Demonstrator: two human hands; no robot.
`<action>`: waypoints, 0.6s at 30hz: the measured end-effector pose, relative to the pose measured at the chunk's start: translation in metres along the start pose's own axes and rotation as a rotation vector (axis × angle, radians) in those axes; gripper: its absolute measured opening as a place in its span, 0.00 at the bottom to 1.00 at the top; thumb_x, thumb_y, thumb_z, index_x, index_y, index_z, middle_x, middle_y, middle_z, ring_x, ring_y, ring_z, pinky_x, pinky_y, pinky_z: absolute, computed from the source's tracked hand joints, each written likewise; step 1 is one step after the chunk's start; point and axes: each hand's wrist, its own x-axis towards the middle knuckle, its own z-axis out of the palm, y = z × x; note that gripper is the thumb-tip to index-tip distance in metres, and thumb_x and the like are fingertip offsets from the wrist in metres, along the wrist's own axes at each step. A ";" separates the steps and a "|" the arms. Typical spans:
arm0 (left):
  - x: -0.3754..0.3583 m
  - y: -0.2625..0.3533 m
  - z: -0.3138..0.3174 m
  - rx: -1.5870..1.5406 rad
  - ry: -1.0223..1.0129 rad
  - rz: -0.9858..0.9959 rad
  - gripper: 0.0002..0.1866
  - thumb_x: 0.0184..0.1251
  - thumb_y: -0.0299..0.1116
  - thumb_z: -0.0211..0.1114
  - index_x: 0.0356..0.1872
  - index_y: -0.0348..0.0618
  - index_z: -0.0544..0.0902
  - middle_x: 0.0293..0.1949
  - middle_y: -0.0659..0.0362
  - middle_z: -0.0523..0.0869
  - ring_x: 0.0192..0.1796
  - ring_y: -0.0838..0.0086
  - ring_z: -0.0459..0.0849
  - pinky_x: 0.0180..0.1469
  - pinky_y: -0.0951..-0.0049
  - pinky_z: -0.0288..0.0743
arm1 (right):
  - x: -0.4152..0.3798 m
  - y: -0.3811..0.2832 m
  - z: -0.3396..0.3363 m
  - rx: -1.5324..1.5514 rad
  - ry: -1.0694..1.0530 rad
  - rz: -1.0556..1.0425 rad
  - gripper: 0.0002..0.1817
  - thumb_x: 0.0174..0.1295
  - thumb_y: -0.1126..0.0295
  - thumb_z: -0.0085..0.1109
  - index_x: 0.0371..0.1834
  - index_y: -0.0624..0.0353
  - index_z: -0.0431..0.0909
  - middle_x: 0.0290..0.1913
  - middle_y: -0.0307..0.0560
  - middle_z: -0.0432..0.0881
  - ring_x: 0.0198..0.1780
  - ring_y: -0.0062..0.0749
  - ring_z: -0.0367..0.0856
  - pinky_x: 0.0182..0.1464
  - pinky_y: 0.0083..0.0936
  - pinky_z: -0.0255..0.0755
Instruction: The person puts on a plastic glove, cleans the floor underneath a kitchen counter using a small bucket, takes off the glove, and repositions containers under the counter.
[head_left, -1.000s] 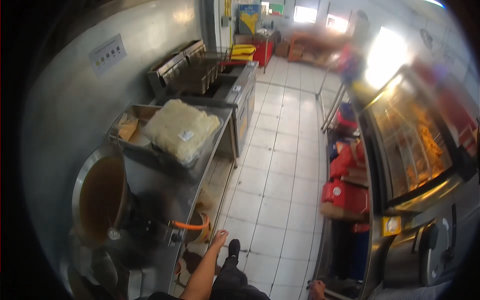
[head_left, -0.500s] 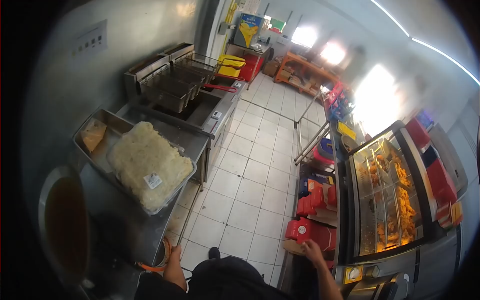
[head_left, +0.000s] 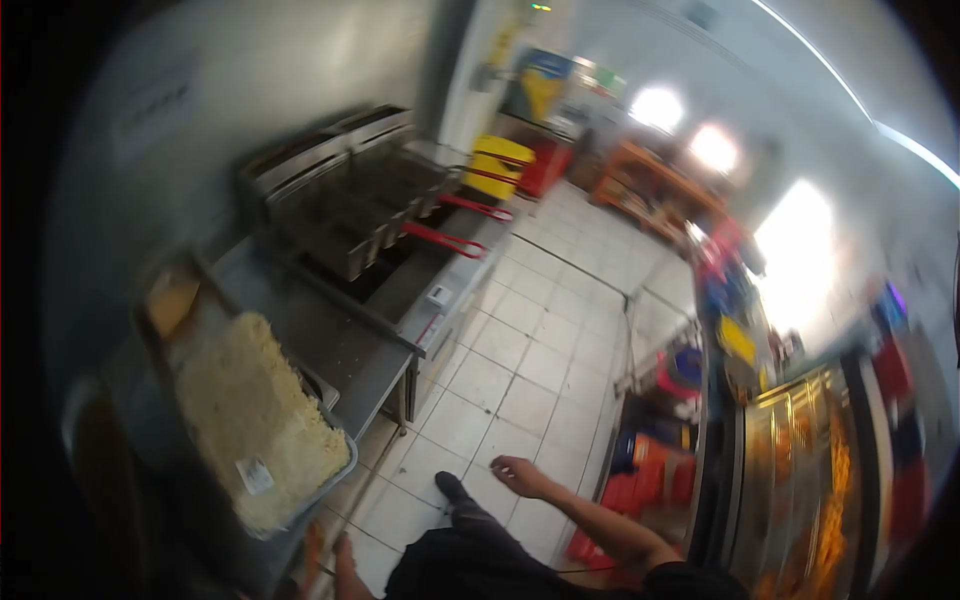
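Note:
My right hand (head_left: pixel 522 476) is raised in front of me over the tiled floor, fingers loosely curled in, nothing visible in it. My left hand (head_left: pixel 346 552) hangs low beside the metal worktable; blur hides its fingers. Close to it is a blurred orange thing (head_left: pixel 314 545) whose kind I cannot make out. On the worktable (head_left: pixel 350 370) to the left, a large block of pale, crumbly-looking food (head_left: pixel 255 410) with a white label (head_left: pixel 255 476) sits in a clear tray. Behind it, a metal pan (head_left: pixel 200 265) holds a bag of orange-tan stuff (head_left: pixel 172 305).
Fryers with baskets (head_left: pixel 370 200) and red handles stand beyond the worktable. A lit glass display case (head_left: pixel 800 470) with fried food is at right; red boxes (head_left: pixel 640 480) sit on a shelf below the counter. A tiled aisle (head_left: pixel 540 350) runs between both sides toward an orange shelf (head_left: pixel 655 190).
My right hand has moved left, away from the red boxes, and up over the floor. The view has shifted, and the left worktable appears lower. My left hand now shows lower in the view.

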 end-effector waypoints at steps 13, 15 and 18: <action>-0.070 -0.157 0.135 -0.581 0.803 -0.531 0.16 0.67 0.42 0.61 0.52 0.48 0.80 0.51 0.51 0.84 0.56 0.61 0.81 0.57 0.63 0.74 | 0.267 0.002 0.109 -0.441 -0.619 -0.757 0.06 0.66 0.68 0.54 0.42 0.55 0.76 0.34 0.52 0.82 0.36 0.50 0.82 0.41 0.42 0.75; -0.069 -0.148 0.155 -0.620 0.822 -0.620 0.19 0.68 0.41 0.60 0.55 0.41 0.78 0.50 0.53 0.84 0.54 0.65 0.80 0.57 0.65 0.72 | 0.276 0.008 0.142 -0.486 -0.663 -0.763 0.06 0.66 0.69 0.54 0.42 0.54 0.77 0.35 0.51 0.84 0.36 0.46 0.84 0.40 0.37 0.77; -0.087 -0.082 0.143 -0.949 0.790 -0.663 0.18 0.68 0.42 0.61 0.56 0.49 0.79 0.50 0.52 0.84 0.52 0.66 0.80 0.53 0.64 0.73 | 0.280 0.015 0.187 -0.450 -0.739 -0.704 0.07 0.67 0.68 0.52 0.43 0.54 0.78 0.40 0.51 0.85 0.41 0.45 0.85 0.45 0.35 0.77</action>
